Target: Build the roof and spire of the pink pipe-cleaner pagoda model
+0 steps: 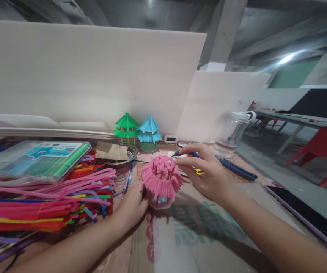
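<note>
Cardboard covers the surface (209,235), with pipe cleaners (46,201) piled at left. Mid-surface stands a pink model (163,180): the left hand (132,206) has its grip closed round the base, the right hand (206,170) pinches the roof edge

- Rear boundary: large pale partition board (95,76), upright; a second, lower board (217,102) adjoins it at the right.
- Ceiling: bare grey concrete beams (280,34); one square column (220,34) descends behind the boards.
- Lighting: bright glare spot (285,58), upper right.
- Right side: green wall section (291,74), long table (294,119), red chair (323,148), grey floor (268,146).
</note>
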Motion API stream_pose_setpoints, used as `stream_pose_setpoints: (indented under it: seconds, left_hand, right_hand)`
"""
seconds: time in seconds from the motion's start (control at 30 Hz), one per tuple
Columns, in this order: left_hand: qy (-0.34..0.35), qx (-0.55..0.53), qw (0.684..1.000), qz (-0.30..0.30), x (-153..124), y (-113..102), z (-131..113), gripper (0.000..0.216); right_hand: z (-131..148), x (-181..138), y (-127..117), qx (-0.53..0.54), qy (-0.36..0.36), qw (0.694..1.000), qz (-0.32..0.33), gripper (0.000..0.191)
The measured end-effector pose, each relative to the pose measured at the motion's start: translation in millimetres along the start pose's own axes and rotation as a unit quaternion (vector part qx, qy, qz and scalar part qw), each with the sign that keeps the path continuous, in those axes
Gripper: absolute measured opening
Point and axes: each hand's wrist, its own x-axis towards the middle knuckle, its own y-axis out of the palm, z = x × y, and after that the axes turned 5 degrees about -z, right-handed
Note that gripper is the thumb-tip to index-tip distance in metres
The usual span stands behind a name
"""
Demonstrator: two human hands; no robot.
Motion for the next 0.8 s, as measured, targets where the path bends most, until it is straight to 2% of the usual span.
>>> stream_pose_setpoints:
  seconds: [0.1,0.23,0.4,0.57,0.67,0.73,0.8]
  left_hand:
    - [-0.002,-0.003,1.0,-0.009,-1,-1,-2,0.02]
    - [0.003,-0.002,1.0,-0.011,0,-3,-7,0.013]
    - [0.032,-0.006,0.999,-0.008,1,-4,-9,0.015]
    - [-0.001,0.0,1.0,-0.006,0,-1,0,0.018]
    - [-0.005,-0.007,1.0,0.003,0,1,2,0.023]
    - [0.005,-0.013,1.0,0.005,1,0,0,0.027]
    - [0.014,-0.015,1.0,-0.001,1,-3,-4,0.03]
  right_hand:
    - [5,1,1,-0.002,0.014,1.0,0.015,0.006]
    - [12,0,7,-0.006,0.068,0.997,0.031,0.01]
    - [17,2,7,0.017,0.105,0.993,0.048,0.006]
    - [11,9,-2,0.05,0.149,0.987,0.02,0.012]
    - [-3,18,-18,0.052,0.217,0.975,-0.001,0.015]
    - [-17,25,-32,0.048,0.29,0.955,0.027,0.023]
    - [-35,30,-46,0.039,0.346,0.93,0.115,0.03]
